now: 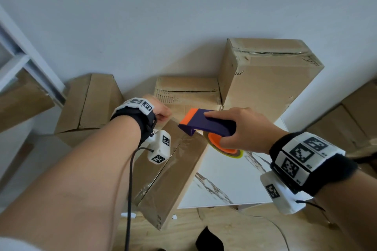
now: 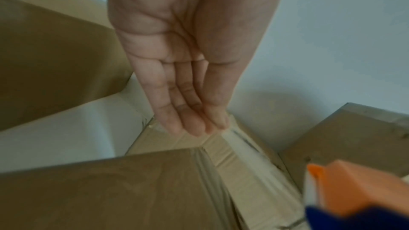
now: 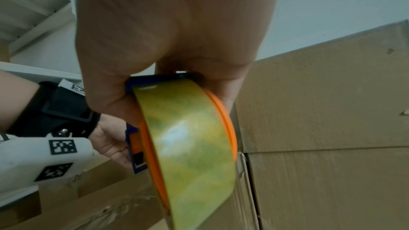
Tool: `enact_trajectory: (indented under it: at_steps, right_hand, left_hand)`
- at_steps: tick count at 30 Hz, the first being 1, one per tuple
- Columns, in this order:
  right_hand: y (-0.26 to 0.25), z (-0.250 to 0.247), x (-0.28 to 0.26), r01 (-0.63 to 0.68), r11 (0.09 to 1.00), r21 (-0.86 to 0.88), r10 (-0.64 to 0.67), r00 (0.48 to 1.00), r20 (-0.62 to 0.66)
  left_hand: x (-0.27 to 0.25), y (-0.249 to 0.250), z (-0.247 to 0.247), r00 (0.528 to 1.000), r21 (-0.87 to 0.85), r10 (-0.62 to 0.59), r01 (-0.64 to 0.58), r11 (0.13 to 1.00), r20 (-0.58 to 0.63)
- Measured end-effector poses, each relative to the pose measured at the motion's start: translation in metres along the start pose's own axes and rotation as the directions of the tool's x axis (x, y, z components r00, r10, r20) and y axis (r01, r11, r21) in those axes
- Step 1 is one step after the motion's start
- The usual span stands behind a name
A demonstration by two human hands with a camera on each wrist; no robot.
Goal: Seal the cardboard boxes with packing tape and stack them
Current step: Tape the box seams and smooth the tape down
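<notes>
pressing flat, the left hand lies with straight fingers together on the far end of the long box, which leans over the white worktop edge, clear tape shining along its seam. judging by that, the strip wants finishing: keep that palm down on the tape end so it cannot lift. to the right, the right hand has its fingers clamped round the tape dispenser; tilting its blade firmly should cut cleanly. taller boxes stand behind.
</notes>
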State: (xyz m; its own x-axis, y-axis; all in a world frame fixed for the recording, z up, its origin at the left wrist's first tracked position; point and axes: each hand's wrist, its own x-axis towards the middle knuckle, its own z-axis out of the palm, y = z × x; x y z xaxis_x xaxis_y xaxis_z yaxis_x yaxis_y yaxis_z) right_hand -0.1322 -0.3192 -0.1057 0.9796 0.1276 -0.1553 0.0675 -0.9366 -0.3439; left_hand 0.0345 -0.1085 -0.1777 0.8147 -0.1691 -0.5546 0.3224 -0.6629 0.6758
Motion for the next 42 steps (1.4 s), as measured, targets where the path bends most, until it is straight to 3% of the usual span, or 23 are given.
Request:
enact_trajectory:
  at_steps: [2,6,8,28,33,40,42]
  right_hand:
    - [0.001,-0.002,-0.001,-0.002,1.0,-0.026,0.003,1.0,0.031]
    - [-0.008,-0.007,0.006,0.013,0.995,-0.097,-0.007,0.998,0.07]
    - [-0.012,-0.009,0.01,0.028,0.991,-0.134,-0.018,0.997,0.074]
    - [-0.024,-0.002,0.028,0.029,0.976,-0.215,-0.003,0.993,0.118]
    - [-0.024,-0.004,0.033,0.035,0.97,-0.239,0.0,0.99,0.142]
    - [-0.023,-0.004,0.034,0.024,0.969,-0.248,0.01,0.991,0.134]
    - [-0.023,-0.004,0.035,0.023,0.967,-0.252,0.012,0.991,0.137]
  left_hand:
    - [0.001,0.0,0.003,1.0,0.049,0.0,-0.001,0.999,0.009]
    - [0.001,0.01,0.018,0.989,0.366,0.009,0.046,0.929,-0.148]
    - [0.003,0.013,0.019,0.983,0.424,0.002,0.076,0.903,-0.181]
    - [0.028,-0.003,0.026,0.974,0.368,-0.05,0.13,0.921,-0.22]
    - [0.086,-0.026,0.036,0.984,0.352,-0.058,0.115,0.929,-0.168]
    - [0.02,-0.011,0.033,0.934,0.387,0.103,0.04,0.921,-0.342]
    - [0.016,-0.007,0.036,0.949,0.393,0.078,0.05,0.918,-0.304]
